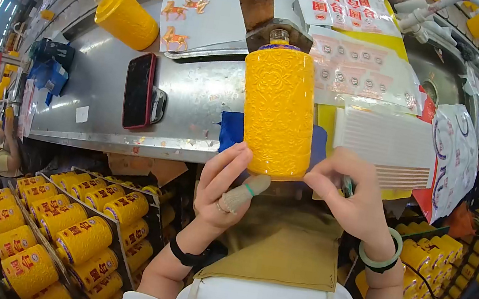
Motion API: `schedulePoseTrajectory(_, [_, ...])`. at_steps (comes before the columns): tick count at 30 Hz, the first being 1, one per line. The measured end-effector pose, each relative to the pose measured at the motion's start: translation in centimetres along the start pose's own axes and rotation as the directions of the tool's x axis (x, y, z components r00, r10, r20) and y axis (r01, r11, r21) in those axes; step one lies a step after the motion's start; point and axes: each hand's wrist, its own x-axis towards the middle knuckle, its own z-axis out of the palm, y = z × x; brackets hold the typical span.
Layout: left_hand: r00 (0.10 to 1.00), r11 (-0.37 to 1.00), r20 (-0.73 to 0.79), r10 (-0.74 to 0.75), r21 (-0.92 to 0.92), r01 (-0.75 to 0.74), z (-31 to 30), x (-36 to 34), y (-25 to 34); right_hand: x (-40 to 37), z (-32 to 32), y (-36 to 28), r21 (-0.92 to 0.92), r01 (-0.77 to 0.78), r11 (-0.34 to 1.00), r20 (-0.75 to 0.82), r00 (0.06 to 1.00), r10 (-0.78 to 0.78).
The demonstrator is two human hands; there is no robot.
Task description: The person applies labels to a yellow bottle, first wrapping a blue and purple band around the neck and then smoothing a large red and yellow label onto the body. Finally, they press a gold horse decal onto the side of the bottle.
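A yellow bottle (277, 112) with an embossed pattern lies in front of me, its glass neck in the notch of a metal bracket (278, 35) and its base toward me. My left hand (227, 188) grips the lower left edge of its base with fingertips and thumb; the thumb wears a pale finger cover with a green band. At the lower right edge of the base, my right hand (347, 193) has thumb and forefinger pinched together. Whatever is between those fingertips is too small to make out. A dark thin object (347, 186) shows inside the curled right fingers.
Another yellow bottle (127, 19) lies on the metal bench (198, 91), near a phone (138, 91) and horse-shaped stickers (174, 39). Sticker sheets (363, 69) and a striped white stack (384, 140) lie right. Racks of labelled yellow bottles (84, 241) stand below left and right.
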Motion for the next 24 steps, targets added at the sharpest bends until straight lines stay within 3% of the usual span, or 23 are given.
schedulePoseTrajectory(5, [0.998, 0.998, 0.048, 0.033, 0.052, -0.036, 0.1, 1.3, 0.8, 0.0, 0.0, 0.2, -0.017, -0.003, 1.000, 0.000, 1.000, 0.003])
schedulePoseTrajectory(8, [0.997, 0.997, 0.053, 0.057, -0.062, -0.053, 0.6, 1.5, 0.2, 0.0, 0.2, 0.3, -0.004, -0.006, 1.000, -0.008, 1.000, 0.006])
schedulePoseTrajectory(11, [1.000, 0.993, -0.003, -0.021, -0.114, 0.021, 0.7, 0.3, -0.2, -0.1, 0.1, 0.3, 0.016, -0.008, 1.000, -0.014, 1.000, 0.008])
schedulePoseTrajectory(13, [0.972, 0.955, -0.041, -0.232, -0.200, 0.219, 0.9, 0.0, 0.4, 0.0, 0.1, 0.4, 0.017, 0.000, 1.000, -0.004, 1.000, 0.000])
schedulePoseTrajectory(14, [0.972, 0.956, -0.043, -0.232, -0.197, 0.219, 0.6, 0.0, 0.4, 0.0, 0.2, 0.5, 0.024, 0.001, 1.000, -0.009, 1.000, -0.001])
schedulePoseTrajectory(16, [0.999, 0.998, 0.048, 0.011, 0.056, -0.013, -0.1, 0.4, 0.5, 0.0, 0.0, 0.5, 0.026, 0.005, 1.000, -0.018, 1.000, -0.005])
schedulePoseTrajectory(21, [0.995, 0.998, 0.078, 0.064, -0.021, -0.062, 0.4, 1.5, 0.8, 0.1, 0.0, 0.8, -0.008, 0.030, 1.000, -0.029, 0.999, -0.030])
schedulePoseTrajectory(23, [0.969, 0.952, -0.013, -0.247, -0.192, 0.240, 0.9, 0.5, 0.8, 0.1, 0.1, 0.5, 0.000, 0.022, 1.000, -0.023, 0.999, -0.022])
schedulePoseTrajectory(24, [0.961, 0.935, -0.038, -0.274, -0.244, 0.257, 1.0, 0.0, 0.6, 0.0, 0.2, 0.4, 0.009, 0.015, 1.000, -0.011, 1.000, -0.015])
